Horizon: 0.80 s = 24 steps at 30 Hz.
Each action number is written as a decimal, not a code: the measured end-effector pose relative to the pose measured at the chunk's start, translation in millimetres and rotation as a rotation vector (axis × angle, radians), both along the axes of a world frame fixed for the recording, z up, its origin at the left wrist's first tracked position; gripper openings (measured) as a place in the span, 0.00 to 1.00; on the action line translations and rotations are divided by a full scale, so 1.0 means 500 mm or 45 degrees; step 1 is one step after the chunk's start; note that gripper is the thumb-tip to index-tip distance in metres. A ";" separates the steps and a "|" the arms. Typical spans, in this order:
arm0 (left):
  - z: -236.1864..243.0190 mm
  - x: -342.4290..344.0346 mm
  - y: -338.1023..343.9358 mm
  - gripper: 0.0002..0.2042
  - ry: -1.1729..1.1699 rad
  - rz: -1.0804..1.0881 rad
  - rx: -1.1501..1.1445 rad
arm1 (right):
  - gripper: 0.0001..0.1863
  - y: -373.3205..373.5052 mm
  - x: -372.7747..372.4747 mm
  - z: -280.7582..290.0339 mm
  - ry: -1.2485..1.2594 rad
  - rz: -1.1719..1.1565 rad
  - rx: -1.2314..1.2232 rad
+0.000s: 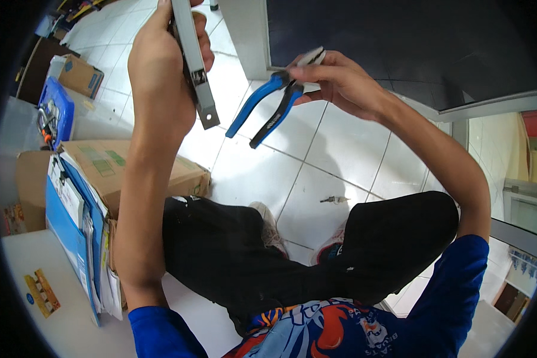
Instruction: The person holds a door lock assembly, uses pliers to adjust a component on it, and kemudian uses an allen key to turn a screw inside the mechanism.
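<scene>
"So, look at your own grip first: both hands are closed on something."

"Yes. Your right hand (342, 83) is clamped on the pliers (286, 102) up near their head, thumb laid across, while your left hand (156, 65) wraps round a flat metal bar (192, 53)."

"Which way do the pliers lie from that hold?"

"Slantwise: their nose points up and right, away from the bar, and the spread blue handles run down and left toward it. You have them by the nose end, so the handle tips come closest to the bar's lower end, where a small hole shows."

"Touching?"

"Apart in this view, but close; how they stand in depth, you can't tell. The bar's long axis runs nearly upright, its foot tipped a little right, and only your left hand bears it."

"And beyond?"

"Below your hands, a small metal piece (335, 200) lies on the tiled floor (268, 173), nearer your right knee (409, 224) than your left."
</scene>
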State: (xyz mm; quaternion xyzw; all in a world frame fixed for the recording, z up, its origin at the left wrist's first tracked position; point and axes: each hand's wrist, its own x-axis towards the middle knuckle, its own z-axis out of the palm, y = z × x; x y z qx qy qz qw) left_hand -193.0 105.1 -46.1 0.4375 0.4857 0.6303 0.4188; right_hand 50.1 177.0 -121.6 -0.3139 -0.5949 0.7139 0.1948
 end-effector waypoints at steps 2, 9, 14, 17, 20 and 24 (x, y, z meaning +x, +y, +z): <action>0.007 0.002 -0.006 0.17 -0.021 0.014 0.013 | 0.14 -0.026 0.007 0.043 0.180 -0.193 -0.069; 0.033 0.017 -0.010 0.17 -0.012 -0.002 -0.152 | 0.22 -0.069 -0.004 0.103 -0.049 -0.302 -0.034; 0.039 0.039 -0.019 0.17 0.003 -0.072 -0.226 | 0.25 -0.086 0.018 0.111 -0.075 -0.222 -0.099; 0.045 0.052 -0.025 0.17 0.067 -0.074 -0.206 | 0.23 -0.087 0.019 0.111 0.067 -0.246 -0.064; 0.037 0.045 -0.021 0.20 0.017 -0.021 -0.139 | 0.22 -0.099 0.022 0.134 0.095 -0.259 -0.030; 0.045 0.049 -0.026 0.20 0.012 -0.005 -0.137 | 0.20 -0.087 0.044 0.126 0.125 -0.141 -0.118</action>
